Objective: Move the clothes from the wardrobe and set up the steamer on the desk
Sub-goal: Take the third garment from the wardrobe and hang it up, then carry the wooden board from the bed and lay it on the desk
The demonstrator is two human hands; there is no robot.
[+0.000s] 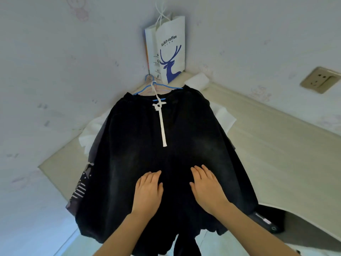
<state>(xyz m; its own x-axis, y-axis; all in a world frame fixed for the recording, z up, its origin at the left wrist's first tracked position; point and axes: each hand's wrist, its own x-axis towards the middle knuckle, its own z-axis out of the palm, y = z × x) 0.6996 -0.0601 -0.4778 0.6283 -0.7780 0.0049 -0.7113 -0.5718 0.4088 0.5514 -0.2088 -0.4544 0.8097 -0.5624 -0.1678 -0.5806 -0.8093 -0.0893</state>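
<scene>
A black garment (140, 137) with a white drawstring (162, 124) lies spread on the pale desk (267, 145), on top of other clothes. Blue and pink hangers (156, 88) stick out at its far end. A white garment (90, 133) and a dark printed one (81, 189) peek out from under it on the left. My left hand (147, 193) and my right hand (206, 187) rest flat on the near part of the black fabric, palms down, fingers spread, holding nothing. No steamer is in view.
A white paper bag (169, 48) with a blue deer stands in the desk's far corner against the wall. A wall socket (321, 79) is at the right. A black object (265, 220) sits below the desk's near right edge.
</scene>
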